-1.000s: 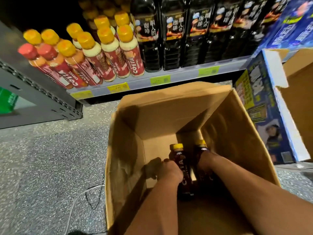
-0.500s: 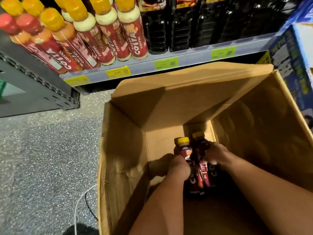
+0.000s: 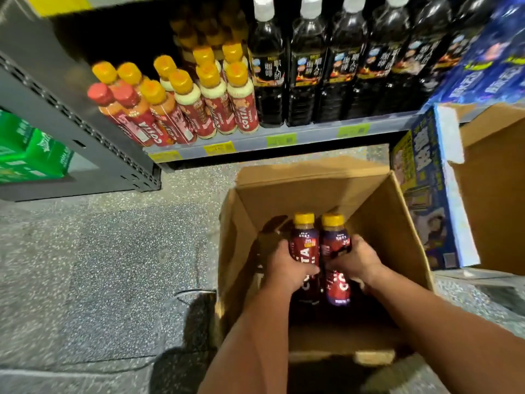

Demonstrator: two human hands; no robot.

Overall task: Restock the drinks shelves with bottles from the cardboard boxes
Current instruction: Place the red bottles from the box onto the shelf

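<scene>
The left hand (image 3: 287, 265) gripped the left bottle (image 3: 303, 244) and the right hand (image 3: 358, 260) the right bottle (image 3: 333, 238) inside the cardboard box (image 3: 397, 223). Fingers hid part of both labels, and shadow hid the box's bottom.

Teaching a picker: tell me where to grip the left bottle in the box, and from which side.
Grip the left bottle round its labelled middle, from its left: the right bottle sits close on its other side, and the box leaves room there. The left hand holds it so.

COSTA on shelf btls (image 3: 242, 115) & held btls (image 3: 302, 247) (partly hidden).
</scene>
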